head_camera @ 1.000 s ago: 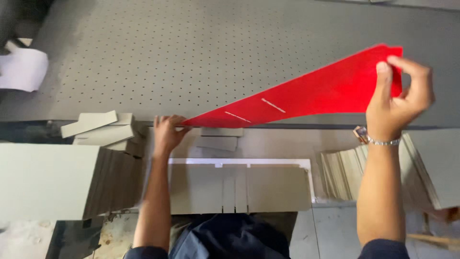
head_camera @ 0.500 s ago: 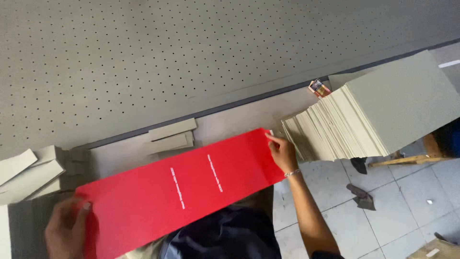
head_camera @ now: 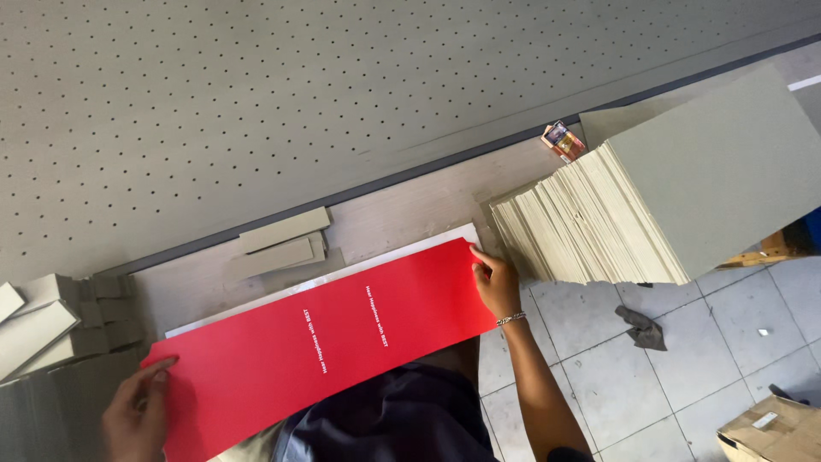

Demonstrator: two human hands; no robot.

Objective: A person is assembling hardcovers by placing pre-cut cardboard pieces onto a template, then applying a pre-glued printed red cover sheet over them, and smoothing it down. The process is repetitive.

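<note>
Since 0.5 s ago, red sheet (head_camera: 316, 351) has come lower and flatter, now lying over a white sheet (head_camera: 445, 241) on the wooden surface (head_camera: 410, 210). Head view: left hand (head_camera: 137, 415) pinches its near-left corner, thumb on top; right hand (head_camera: 494, 282) grips the far-right corner (fingers curled at the edge). Stack of grey boards (head_camera: 650, 205) sits just beside right hand; grey strips (head_camera: 278, 244) lie beyond the sheet.

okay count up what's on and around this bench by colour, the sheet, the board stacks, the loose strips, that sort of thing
Red: 1, the long red sheet, held by the left hand and right hand
Grey: 5, the big board stack, the smaller board stack, 3 loose board strips
White: 1, the sheet edge under the red one
Total: 7
</note>
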